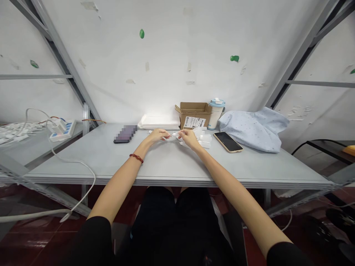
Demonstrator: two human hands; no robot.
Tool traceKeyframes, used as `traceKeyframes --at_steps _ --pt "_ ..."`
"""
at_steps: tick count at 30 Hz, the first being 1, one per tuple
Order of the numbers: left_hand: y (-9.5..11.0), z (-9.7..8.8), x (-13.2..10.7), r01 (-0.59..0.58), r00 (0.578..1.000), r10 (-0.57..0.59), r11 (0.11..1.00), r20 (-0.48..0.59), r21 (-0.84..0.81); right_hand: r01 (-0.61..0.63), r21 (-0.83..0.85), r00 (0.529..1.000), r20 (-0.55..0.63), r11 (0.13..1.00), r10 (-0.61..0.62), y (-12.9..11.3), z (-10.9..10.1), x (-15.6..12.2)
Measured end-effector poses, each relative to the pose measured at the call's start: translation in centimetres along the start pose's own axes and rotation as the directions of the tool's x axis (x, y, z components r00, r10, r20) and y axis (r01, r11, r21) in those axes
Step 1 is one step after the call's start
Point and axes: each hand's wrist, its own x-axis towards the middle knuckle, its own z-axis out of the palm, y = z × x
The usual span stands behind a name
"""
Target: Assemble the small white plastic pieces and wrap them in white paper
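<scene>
- L hand: I see the fingers bunched, tips nearly meeting the thumb; looks like a pinch on the near end of a small plastic piece. Exact contact too small to tell.
- R hand: fingers curled in, thumb & index pinched on the same piece's other side, AFAICT.
- The piece sits btwn both sets of fingertips, just above the middle of the table, in front of the cardboard box.
- More clear plastic bits lie just beside R hand, w/ the cup behind them & a phone off to the right.
- Handling, my guess: v. light, thin, prob. a bit slick; soft or stiff, can't tell from here. Could crease or crack if squeezed hard.
- Grip: I'd take it by the ends or edges, fingertip pads only, min. pressure, L & R opposed so it doesn't twist.
</scene>
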Motion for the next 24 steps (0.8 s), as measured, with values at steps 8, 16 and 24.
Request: traceKeyframes --at_steps 8,16,24 --pt "0.38 0.20 -0.41 -0.003 1.000 0.003 1.000 0.008 0.007 0.002 0.009 1.000 0.007 1.000 -0.003 -0.06 -0.04 -0.16" --pt "0.26 0.06 -0.28 0.015 1.000 -0.015 1.000 0.013 -0.026 0.021 0.028 0.999 0.031 0.999 -0.022 0.02 -0.05 -0.27" --pt "0.23 0.08 -0.30 0.031 0.999 -0.031 0.999 0.018 -0.025 0.023 0.035 0.999 0.046 0.999 -0.024 0.14 -0.01 -0.14"
